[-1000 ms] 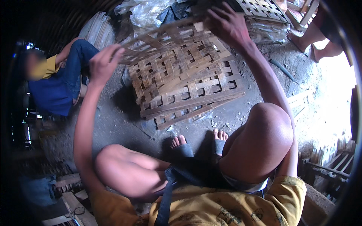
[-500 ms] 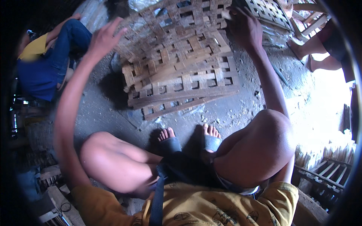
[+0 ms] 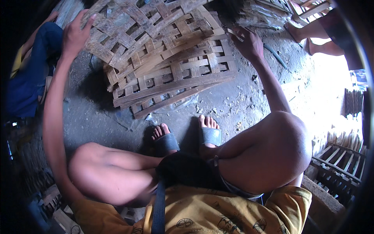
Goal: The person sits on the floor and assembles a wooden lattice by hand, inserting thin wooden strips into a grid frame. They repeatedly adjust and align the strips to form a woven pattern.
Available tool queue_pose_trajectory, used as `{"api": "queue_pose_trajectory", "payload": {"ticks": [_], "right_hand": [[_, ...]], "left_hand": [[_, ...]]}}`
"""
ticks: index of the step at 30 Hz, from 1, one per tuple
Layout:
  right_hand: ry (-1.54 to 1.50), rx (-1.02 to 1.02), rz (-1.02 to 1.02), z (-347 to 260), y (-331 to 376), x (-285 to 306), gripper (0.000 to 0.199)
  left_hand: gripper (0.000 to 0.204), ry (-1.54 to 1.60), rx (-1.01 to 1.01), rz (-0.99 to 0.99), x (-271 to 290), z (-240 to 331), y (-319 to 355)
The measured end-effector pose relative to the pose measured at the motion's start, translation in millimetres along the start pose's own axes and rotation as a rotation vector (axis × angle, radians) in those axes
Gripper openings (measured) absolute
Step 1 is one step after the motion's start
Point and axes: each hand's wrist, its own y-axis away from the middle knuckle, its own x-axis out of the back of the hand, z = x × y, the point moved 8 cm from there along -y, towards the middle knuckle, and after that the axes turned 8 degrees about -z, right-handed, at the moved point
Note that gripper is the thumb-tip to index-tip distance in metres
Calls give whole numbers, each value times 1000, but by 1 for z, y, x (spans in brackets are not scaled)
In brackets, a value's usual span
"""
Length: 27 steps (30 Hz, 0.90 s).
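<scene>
My left hand (image 3: 75,36) grips the left edge of a woven bamboo panel (image 3: 150,17), its thumb lying over the edge. This panel is tilted across the top of a stack of similar open-weave panels (image 3: 183,76) on the floor in front of my feet. To the right of the stack, my right hand (image 3: 247,42) is off the panels with its fingers bent. A small pale thing shows at its fingertips, too small to name. The far end of the top panel runs out of view.
My sandalled feet (image 3: 210,134) stand just below the stack. A person in blue trousers (image 3: 44,43) sits at the left; another person's bare legs (image 3: 325,37) are at the right. More panels (image 3: 265,13) are piled at the back right. A slatted wooden frame (image 3: 341,162) lies at the lower right.
The top panel has turned and shifted left, along with my left hand. My right hand has come down and nearer, away from the panel's far corner. The whole view has shifted somewhat.
</scene>
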Motion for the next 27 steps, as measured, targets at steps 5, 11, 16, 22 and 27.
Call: {"api": "queue_pose_trajectory", "payload": {"ticks": [5,11,16,22,27], "right_hand": [[-69,-173,-43,26,10,-18,34],[-133,-222,-121,34,18,-49,36],[-106,-224,-136,46,19,-55,40],[-105,-235,-181,36,23,-57,38],[-134,-214,-212,32,19,-74,39]], "left_hand": [[55,177,224,33,-2,-74,22],[49,582,448,35,-67,-109,77],[41,682,429,12,-105,-86,92],[36,660,490,-222,-136,-64,103],[31,660,440,-113,-126,-68,115]]}}
